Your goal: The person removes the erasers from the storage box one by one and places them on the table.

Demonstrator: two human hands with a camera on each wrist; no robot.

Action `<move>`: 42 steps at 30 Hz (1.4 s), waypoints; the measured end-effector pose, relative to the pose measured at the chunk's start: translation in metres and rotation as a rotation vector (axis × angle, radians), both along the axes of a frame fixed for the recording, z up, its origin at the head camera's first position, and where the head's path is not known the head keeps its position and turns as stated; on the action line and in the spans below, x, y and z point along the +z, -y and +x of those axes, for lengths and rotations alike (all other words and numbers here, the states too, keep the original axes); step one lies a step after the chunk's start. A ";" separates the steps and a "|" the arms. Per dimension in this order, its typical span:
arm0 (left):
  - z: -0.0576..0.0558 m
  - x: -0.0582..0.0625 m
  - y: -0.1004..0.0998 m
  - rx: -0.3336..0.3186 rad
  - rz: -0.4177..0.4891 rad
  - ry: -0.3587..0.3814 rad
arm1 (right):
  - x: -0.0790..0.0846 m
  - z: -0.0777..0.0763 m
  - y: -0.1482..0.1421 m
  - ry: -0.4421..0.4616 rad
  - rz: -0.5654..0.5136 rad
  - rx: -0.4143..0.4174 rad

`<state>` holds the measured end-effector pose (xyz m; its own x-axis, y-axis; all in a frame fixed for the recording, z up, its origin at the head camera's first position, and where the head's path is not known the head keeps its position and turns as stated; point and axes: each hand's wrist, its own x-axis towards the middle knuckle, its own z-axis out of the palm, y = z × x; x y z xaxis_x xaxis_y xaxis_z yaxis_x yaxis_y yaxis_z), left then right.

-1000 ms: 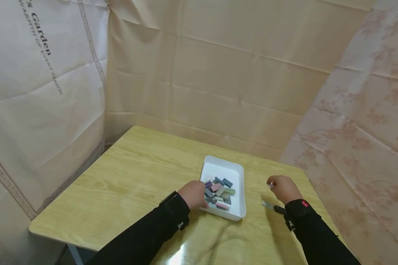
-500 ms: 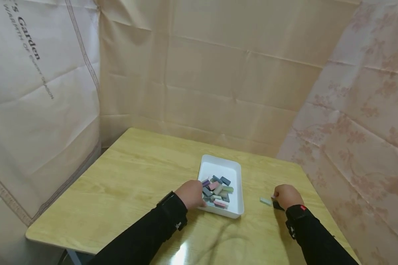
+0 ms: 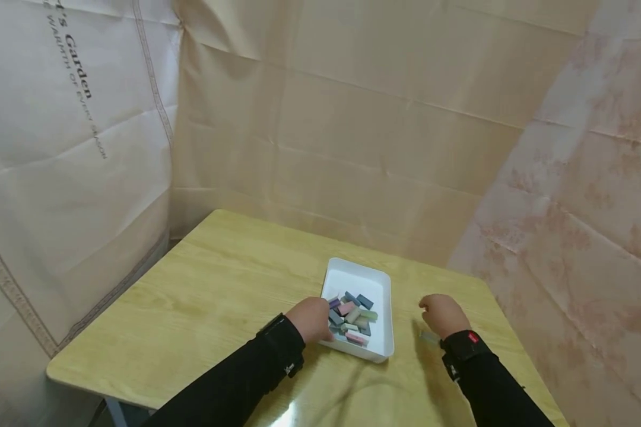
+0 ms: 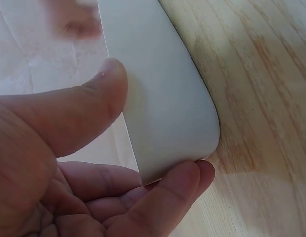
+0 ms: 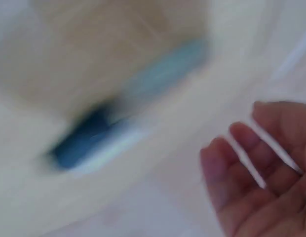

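My left hand grips the near left side of a white tray. In the left wrist view the thumb lies on the tray wall, with fingers curled at its corner. Small coloured blocks, pink, grey, green and purple, lie heaped in the tray; one is a pink block. Right of the tray my right hand hovers above the table, fingers loosely bent and nothing visible in them. Beneath it lie a pale green block, a dark blue block and a whitish strip, blurred in the right wrist view.
The wooden table extends to the left of the tray. A beige cloth hangs behind it, with a white printed cloth at the left and a floral cloth at the right.
My right hand brought a small whitish piece down beside the blocks on the table, then rose and moved left without it. The left hand keeps its grip on the tray.
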<state>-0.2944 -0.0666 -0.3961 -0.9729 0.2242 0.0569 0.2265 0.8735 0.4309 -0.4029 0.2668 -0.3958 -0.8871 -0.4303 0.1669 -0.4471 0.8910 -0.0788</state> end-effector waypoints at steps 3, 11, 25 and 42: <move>0.000 -0.003 0.002 -0.002 -0.003 -0.009 | 0.012 0.000 0.055 0.049 -0.042 0.123; 0.000 -0.015 0.002 0.002 0.009 -0.023 | -0.007 -0.024 0.138 0.146 0.072 0.159; -0.001 -0.010 0.007 -0.013 0.004 -0.059 | -0.008 -0.040 0.134 0.016 0.088 0.192; -0.007 -0.008 -0.003 0.006 0.061 -0.042 | -0.003 -0.020 -0.002 0.186 -0.106 -0.079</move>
<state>-0.3011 -0.0639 -0.4042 -0.9706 0.2136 0.1112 0.2407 0.8474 0.4733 -0.4229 0.2683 -0.3991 -0.9370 -0.3472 0.0383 -0.3455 0.9050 -0.2484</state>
